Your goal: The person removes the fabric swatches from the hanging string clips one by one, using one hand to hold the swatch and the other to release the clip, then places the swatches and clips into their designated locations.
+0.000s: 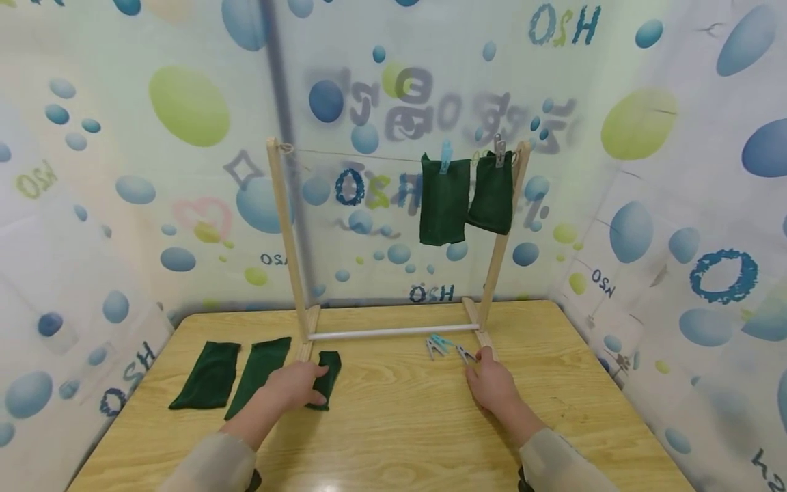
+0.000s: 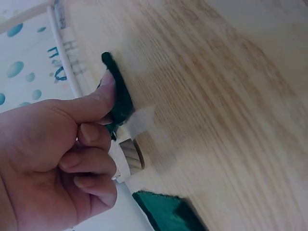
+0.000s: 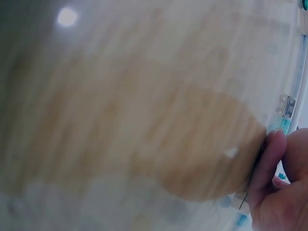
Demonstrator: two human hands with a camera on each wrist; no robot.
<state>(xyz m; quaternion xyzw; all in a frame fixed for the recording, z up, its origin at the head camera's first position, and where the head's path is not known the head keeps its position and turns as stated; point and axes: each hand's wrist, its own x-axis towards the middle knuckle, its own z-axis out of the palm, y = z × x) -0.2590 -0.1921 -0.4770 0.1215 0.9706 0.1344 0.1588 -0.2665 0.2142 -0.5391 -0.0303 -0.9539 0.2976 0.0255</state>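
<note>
With thumb and index finger, my left hand (image 1: 294, 384) pinches a small dark green cloth (image 1: 330, 374) on the table, left of centre. In the left wrist view this cloth (image 2: 121, 96) stands partly folded, and the other fingers curl into the palm. On the right, my right hand (image 1: 494, 384) has its thumb and finger at the end of a grey clothespin (image 1: 465, 354) and appears to pinch it. The right wrist view is blurred and its fingers cover that contact. Beside it lie another grey clothespin (image 1: 434, 348) and a light blue clothespin (image 1: 441, 341).
Two green cloths (image 1: 444, 205) hang by clothespins at the right of a string (image 1: 356, 154) between wooden posts (image 1: 286, 239). A white bar (image 1: 393, 333) joins the stand's feet. Two more green cloths (image 1: 209, 376) lie flat at the left of the wooden table (image 1: 393, 437).
</note>
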